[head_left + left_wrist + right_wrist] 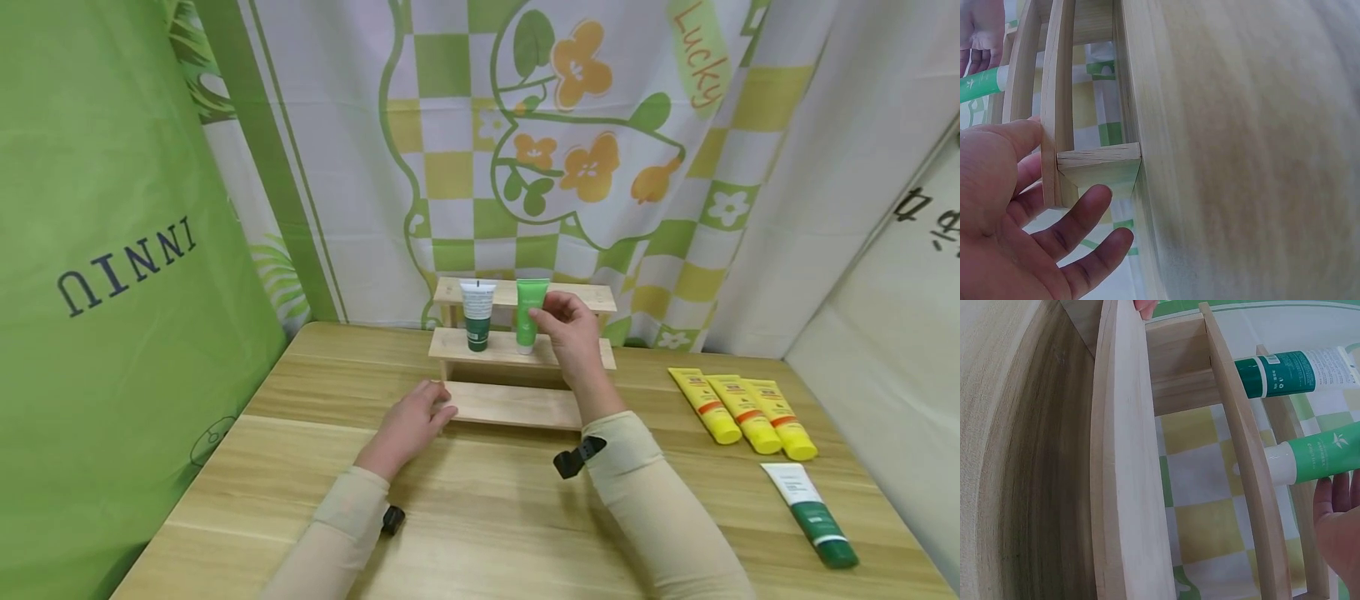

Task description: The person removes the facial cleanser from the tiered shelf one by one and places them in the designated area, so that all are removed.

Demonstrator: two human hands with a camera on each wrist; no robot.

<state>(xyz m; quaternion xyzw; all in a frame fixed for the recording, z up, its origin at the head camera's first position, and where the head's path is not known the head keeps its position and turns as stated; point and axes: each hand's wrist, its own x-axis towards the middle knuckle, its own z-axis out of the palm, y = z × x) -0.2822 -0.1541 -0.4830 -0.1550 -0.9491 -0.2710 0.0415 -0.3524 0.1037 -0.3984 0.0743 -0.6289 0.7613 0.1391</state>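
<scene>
A three-tier wooden shelf (517,405) stands on the table. My right hand (576,335) pinches a light green squeeze tube (531,302) from its right side, thumb in front. This tube is upright, its white cap (1280,464) down at the middle tier; whether the cap bears on the board I cannot tell. To its left, a white and dark green tube (477,315) stands cap down on the same tier. At the lowest tier's left end, my left hand (411,419) holds the board (1051,94) between thumb and index finger, the other fingers spread below.
Three yellow tubes (744,412) lie side by side on the table to the right. Nearer the front right lies another white and dark green tube (812,518). A patterned curtain (457,192) hangs close behind the shelf, and a green cloth (135,358) borders the left.
</scene>
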